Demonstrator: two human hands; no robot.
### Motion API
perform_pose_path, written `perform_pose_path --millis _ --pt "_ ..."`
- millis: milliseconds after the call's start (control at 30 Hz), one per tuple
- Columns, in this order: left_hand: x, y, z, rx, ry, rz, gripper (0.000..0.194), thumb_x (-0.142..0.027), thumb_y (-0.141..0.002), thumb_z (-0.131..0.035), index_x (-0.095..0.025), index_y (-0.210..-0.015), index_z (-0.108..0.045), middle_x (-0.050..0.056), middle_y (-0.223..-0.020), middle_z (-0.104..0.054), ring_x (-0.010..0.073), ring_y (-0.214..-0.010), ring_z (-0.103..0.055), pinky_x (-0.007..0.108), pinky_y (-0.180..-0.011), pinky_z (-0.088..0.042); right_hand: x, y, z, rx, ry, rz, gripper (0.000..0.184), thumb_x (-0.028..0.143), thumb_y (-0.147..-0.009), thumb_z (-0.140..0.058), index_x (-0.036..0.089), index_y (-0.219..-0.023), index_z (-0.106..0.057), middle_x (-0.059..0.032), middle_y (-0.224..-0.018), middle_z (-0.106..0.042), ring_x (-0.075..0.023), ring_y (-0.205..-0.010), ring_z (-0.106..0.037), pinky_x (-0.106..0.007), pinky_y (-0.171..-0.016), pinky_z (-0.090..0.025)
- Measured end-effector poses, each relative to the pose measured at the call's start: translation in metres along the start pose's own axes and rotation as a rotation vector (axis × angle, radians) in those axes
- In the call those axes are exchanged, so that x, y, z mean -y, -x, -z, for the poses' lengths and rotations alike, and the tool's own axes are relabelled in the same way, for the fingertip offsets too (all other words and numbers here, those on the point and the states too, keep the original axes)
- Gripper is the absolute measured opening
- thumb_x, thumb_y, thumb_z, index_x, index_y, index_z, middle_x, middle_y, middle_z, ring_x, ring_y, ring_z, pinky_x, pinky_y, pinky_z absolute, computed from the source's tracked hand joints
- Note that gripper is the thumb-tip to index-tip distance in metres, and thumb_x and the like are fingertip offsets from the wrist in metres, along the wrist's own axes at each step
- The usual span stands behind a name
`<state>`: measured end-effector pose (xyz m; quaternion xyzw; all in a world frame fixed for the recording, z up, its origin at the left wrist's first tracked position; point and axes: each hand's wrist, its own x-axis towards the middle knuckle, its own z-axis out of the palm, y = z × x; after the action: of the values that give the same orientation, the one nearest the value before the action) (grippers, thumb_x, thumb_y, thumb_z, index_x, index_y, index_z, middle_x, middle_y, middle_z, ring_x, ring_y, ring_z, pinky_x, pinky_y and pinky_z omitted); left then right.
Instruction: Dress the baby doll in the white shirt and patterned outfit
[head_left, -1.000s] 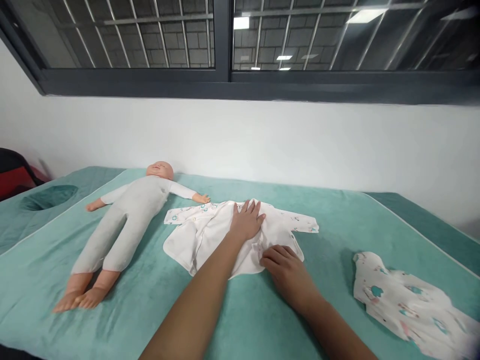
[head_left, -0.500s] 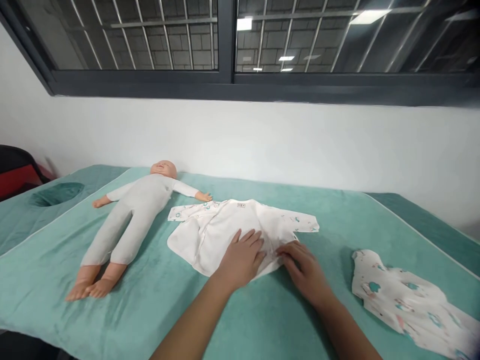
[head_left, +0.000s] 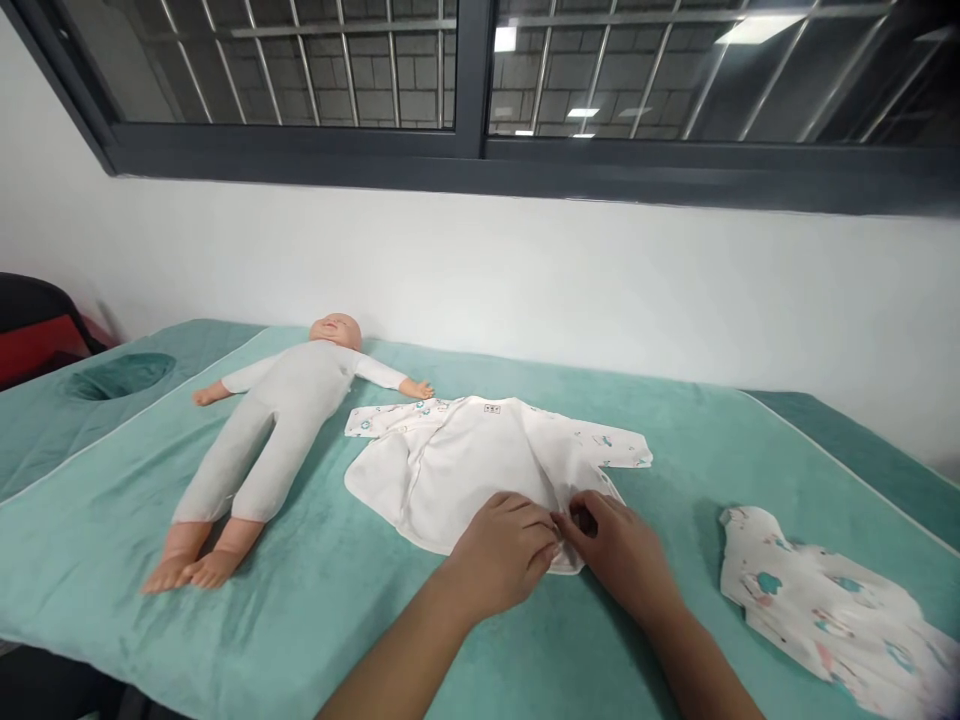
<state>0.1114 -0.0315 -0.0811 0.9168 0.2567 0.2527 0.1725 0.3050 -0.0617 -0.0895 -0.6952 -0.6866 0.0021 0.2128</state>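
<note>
A white baby shirt (head_left: 465, 465) with small printed figures lies spread flat on the teal cover (head_left: 315, 610), sleeves out to both sides. My left hand (head_left: 504, 552) and my right hand (head_left: 616, 545) meet at the shirt's near hem, fingers curled and pinched on the fabric edge. A baby doll (head_left: 274, 430) in a grey suit lies on its back to the left of the shirt, one arm reaching toward the shirt's sleeve.
A second printed baby garment (head_left: 821, 605) lies crumpled at the right. A round hole (head_left: 120, 375) sits in the cover at the far left. A white wall and a dark window frame stand behind. Something red and black is at the left edge.
My left hand slid from the shirt's chest down to its near hem. My right hand closed in beside it, and both now pinch the hem.
</note>
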Motion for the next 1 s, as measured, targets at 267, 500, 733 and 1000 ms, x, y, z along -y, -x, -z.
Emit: perform_pose_path --millis 267,500,733,1000 --pt "-0.001 0.002 0.004 0.008 0.014 0.01 0.024 -0.028 -0.094 -0.048 -0.027 -0.11 -0.065 -0.002 -0.111 -0.069 0.0154 -0.106 -0.056 0.034 -0.097 -0.041 -0.022 0.028 0.001 -0.133 -0.091 0.088 0.025 0.045 -0.088 -0.056 0.022 -0.098 -0.062 -0.0052 -0.1 -0.065 -0.021 -0.093 -0.06 -0.034 -0.08 -0.048" --pt "-0.002 0.0 0.002 0.04 -0.059 0.024 0.027 -0.027 -0.095 -0.044 -0.028 -0.115 -0.063 -0.002 -0.117 -0.066 0.0158 -0.111 -0.054 0.035 -0.098 -0.041 -0.038 0.05 -0.003 -0.154 -0.048 0.192 0.033 0.025 -0.093 -0.043 0.026 -0.123 -0.057 -0.0061 -0.121 -0.061 -0.0228 -0.112 -0.056 -0.04 -0.092 -0.046" --pt "-0.01 -0.001 0.003 0.039 -0.105 0.046 0.03 -0.025 -0.095 -0.044 -0.026 -0.124 -0.053 -0.002 -0.123 -0.062 0.0156 -0.113 -0.052 0.034 -0.101 -0.04 -0.023 0.037 0.003 -0.222 0.033 0.222 0.02 0.024 -0.092 -0.049 0.025 -0.106 -0.064 -0.0048 -0.107 -0.065 -0.0225 -0.099 -0.057 -0.037 -0.082 -0.042" --pt "-0.021 -0.004 -0.003 0.048 -0.182 0.064 0.028 -0.026 -0.095 -0.043 -0.024 -0.119 -0.056 0.003 -0.123 -0.059 0.0207 -0.113 -0.051 0.039 -0.098 -0.041 -0.02 0.043 0.009 -0.318 -0.011 0.257 0.023 0.016 -0.092 -0.046 0.021 -0.109 -0.06 -0.0065 -0.111 -0.064 -0.0234 -0.103 -0.054 -0.037 -0.086 -0.039"
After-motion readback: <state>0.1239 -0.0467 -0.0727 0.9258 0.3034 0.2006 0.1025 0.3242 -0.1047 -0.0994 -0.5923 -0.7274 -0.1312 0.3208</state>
